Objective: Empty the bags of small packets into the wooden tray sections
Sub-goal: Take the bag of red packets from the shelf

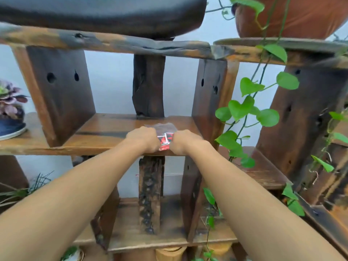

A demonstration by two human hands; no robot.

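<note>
A clear plastic bag (164, 129) of red packets (165, 141) is being gripped by the closed left hand (144, 138) and closed right hand (183, 141) over the wooden shelf (105, 131).

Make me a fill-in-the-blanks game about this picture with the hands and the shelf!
1. The clear plastic bag is held by ____ hands.
2. The packets inside the bag are red, black and ____.
3. The shelf under the bag is made of ____.
4. The vine beside the right hand has ____ leaves.

Missing words: two; white; wood; green
</note>
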